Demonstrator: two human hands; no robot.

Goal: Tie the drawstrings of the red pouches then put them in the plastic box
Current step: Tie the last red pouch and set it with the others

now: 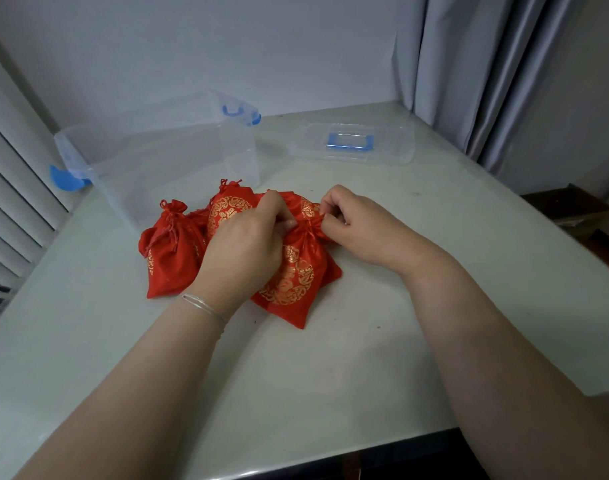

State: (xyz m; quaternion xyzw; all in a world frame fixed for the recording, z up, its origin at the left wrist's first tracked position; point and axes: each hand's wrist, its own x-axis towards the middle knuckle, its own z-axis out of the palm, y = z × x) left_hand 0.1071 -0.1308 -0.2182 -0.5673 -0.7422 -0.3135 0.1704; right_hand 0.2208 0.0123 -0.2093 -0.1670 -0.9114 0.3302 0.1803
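Both hands, left (247, 244) and right (351, 226), pinch the drawstrings at the neck of the front pouch (296, 282). Its cloth looks soft, light and probably slippery, so the gathered neck seems the best hold.

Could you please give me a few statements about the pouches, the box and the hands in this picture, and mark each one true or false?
1. Both hands, the left hand and the right hand, pinch the neck of the front pouch. True.
2. The plastic box already holds several pouches. False: no pouch shows inside it; the pouches lie on the table.
3. The lid sits closed on the box. False: it lies on the table, apart from the box.
4. The leftmost pouch has its neck cinched. True.
5. The left wrist wears a thin bracelet. True.
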